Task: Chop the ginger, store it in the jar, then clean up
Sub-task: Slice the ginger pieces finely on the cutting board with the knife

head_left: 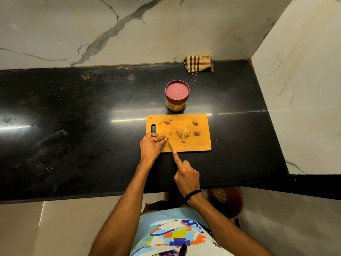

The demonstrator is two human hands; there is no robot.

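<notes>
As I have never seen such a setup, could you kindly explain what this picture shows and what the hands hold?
No machine here: a person's bare hands, filmed by one head-worn camera looking down. On the black counter lie a cutting board with ginger slices, a lidded jar behind it, and a checked cloth by the wall. The right hand holds a green-handled knife, forefinger along its blade. The left hand curls its fingers on the board beside the blade; what they pin is too small to tell.

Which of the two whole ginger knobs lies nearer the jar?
The far knob, close to the board's back right corner; the other knob sits just nearer the person, beside the slices.
</notes>
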